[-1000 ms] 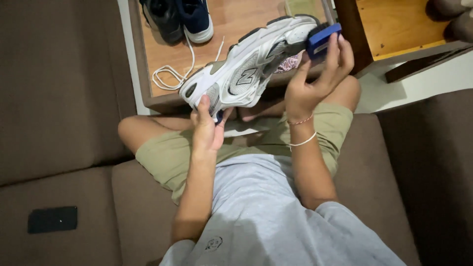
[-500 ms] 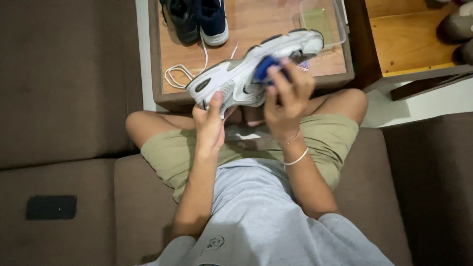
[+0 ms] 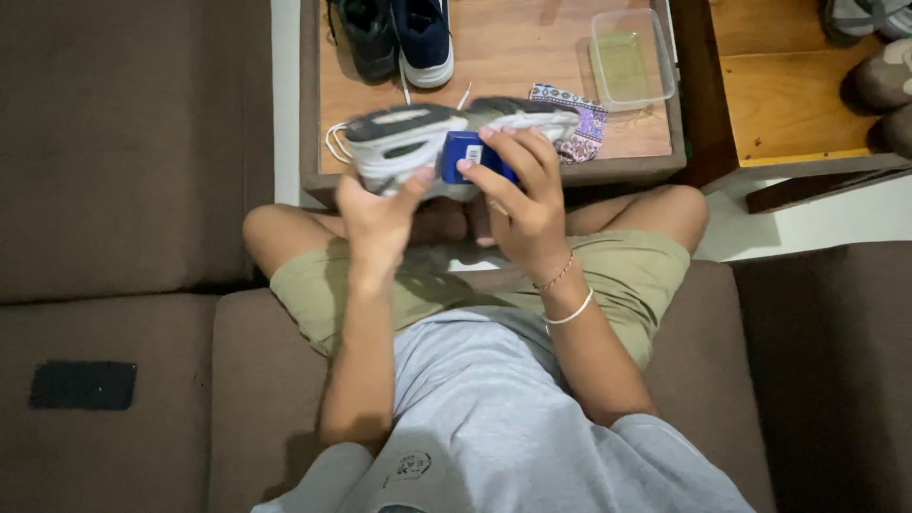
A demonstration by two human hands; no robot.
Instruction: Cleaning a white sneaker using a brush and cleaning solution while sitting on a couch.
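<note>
The white and grey sports shoe (image 3: 418, 142) has been turned sole-up over the brown wooden bench (image 3: 513, 57), the left hand (image 3: 380, 214) gripping its side, while the right hand (image 3: 518, 195) now presses the small blue block (image 3: 467, 157) against it, so rubbing looks underway.

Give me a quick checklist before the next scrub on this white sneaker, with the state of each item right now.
1. Left hand gripping the white sneaker at its left end: ok.
2. Right hand holding the blue block against the sneaker's side: ok.
3. Sneaker raised over the edge of the wooden table: ok.
4. White lace hanging loose at the left end: not ok.
5. Clear plastic container upright on the table: ok.
6. Patterned cloth beside the sneaker: ok.
7. Blue block wet or dry: cannot tell.
</note>
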